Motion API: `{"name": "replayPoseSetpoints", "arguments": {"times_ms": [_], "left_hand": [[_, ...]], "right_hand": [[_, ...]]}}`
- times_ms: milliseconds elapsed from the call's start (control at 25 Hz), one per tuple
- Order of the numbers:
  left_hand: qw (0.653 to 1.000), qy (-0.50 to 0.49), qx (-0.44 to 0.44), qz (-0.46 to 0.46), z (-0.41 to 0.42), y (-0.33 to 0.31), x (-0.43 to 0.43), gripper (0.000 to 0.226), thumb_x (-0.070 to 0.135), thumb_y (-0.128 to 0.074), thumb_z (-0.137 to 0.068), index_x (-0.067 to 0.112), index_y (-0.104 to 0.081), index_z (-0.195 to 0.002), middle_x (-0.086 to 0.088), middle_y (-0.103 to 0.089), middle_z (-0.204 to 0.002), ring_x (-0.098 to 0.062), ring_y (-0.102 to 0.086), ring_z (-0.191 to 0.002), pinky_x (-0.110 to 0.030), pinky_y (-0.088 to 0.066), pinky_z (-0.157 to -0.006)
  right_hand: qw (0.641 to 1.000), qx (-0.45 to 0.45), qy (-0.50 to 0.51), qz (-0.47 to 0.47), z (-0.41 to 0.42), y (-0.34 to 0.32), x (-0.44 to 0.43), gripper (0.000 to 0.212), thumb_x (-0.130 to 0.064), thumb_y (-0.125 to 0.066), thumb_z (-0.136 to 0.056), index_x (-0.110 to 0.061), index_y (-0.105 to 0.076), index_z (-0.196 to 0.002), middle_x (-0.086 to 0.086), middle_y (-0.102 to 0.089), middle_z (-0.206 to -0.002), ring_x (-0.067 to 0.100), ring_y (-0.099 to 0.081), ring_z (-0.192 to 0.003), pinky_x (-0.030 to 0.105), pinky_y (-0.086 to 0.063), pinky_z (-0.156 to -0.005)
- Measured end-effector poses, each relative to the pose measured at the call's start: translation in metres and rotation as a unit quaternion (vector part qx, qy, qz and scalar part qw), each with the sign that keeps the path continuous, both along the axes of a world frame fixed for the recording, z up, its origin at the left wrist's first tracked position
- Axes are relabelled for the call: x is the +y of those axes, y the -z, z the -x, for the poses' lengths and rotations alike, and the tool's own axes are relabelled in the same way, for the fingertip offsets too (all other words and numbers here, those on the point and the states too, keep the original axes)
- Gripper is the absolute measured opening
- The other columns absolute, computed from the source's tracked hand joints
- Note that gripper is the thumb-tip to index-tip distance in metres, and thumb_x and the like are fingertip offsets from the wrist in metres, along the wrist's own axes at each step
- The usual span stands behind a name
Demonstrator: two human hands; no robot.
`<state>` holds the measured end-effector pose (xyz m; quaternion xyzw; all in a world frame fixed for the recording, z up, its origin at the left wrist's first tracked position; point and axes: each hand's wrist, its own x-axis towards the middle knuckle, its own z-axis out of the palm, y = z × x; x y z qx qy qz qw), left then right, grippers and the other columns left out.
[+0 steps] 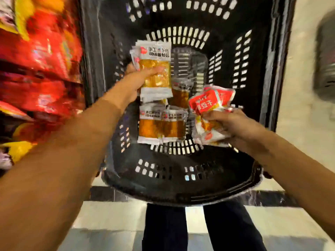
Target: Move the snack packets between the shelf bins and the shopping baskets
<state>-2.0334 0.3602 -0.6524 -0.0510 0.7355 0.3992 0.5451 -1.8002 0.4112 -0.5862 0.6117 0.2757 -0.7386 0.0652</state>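
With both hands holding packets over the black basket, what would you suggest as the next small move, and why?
Probably lower the left hand and let its stack of yellow-and-white packets drop into the black slotted plastic basket: it hangs right above matching packets lying inside. The right hand grips red-and-white packets beside them. Direction is my guess.

Pale glossy floor tiles are spreading out below, with a dark band running across them and soft light glancing off the greyer patches near the bottom edge. At the left, shelving is showing only as a red and yellow blur. At the right, a cream expanse, wall or floor, is lying behind a blurred grey object.
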Motion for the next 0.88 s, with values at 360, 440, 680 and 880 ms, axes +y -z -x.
{"name": "replayPoseSetpoints", "arguments": {"times_ms": [360,440,680,880], "left_hand": [[0.987,0.143,0.006,0.067,0.007,0.131,-0.015,0.078,0.032,-0.091,-0.053,0.015,-0.057,-0.12,0.0,-0.068,-0.109,-0.008,-0.068,-0.092,-0.028,-0.057,-0.078],[0.985,0.15,0.004,0.083,0.01,0.142,-0.022,0.109,0.048,-0.09,-0.032,0.015,-0.052,-0.128,0.0,-0.065,-0.118,-0.014,-0.064,-0.103,-0.034,-0.054,-0.087],[0.957,0.187,0.148,0.162,-0.014,0.113,-0.029,0.077,0.036,-0.076,-0.077,0.012,-0.034,-0.137,-0.001,-0.054,-0.13,-0.021,-0.053,-0.118,-0.034,-0.043,-0.099],[0.86,0.285,0.368,0.207,-0.046,0.086,-0.035,0.079,0.042,-0.055,-0.092,0.009,-0.012,-0.15,-0.011,-0.033,-0.15,-0.029,-0.042,-0.131,-0.039,-0.038,-0.1]], "right_hand": [[0.999,-0.006,-0.016,0.034,0.005,0.077,-0.016,0.025,-0.002,-0.066,-0.077,-0.009,-0.062,-0.1,0.01,-0.069,-0.087,0.019,-0.065,-0.067,0.028,-0.054,-0.063],[0.999,0.005,-0.029,0.035,0.007,0.078,-0.015,0.037,-0.003,-0.068,-0.075,-0.005,-0.059,-0.111,0.01,-0.07,-0.093,0.021,-0.067,-0.074,0.034,-0.054,-0.072],[0.998,0.023,-0.05,0.02,0.016,0.08,0.003,0.036,-0.005,-0.068,-0.075,-0.007,-0.06,-0.11,0.007,-0.071,-0.091,0.021,-0.069,-0.08,0.037,-0.054,-0.075],[0.998,0.025,-0.057,0.021,0.011,0.084,0.014,0.031,-0.007,-0.067,-0.077,-0.013,-0.06,-0.106,-0.003,-0.072,-0.08,0.013,-0.07,-0.074,0.026,-0.055,-0.066]]}}
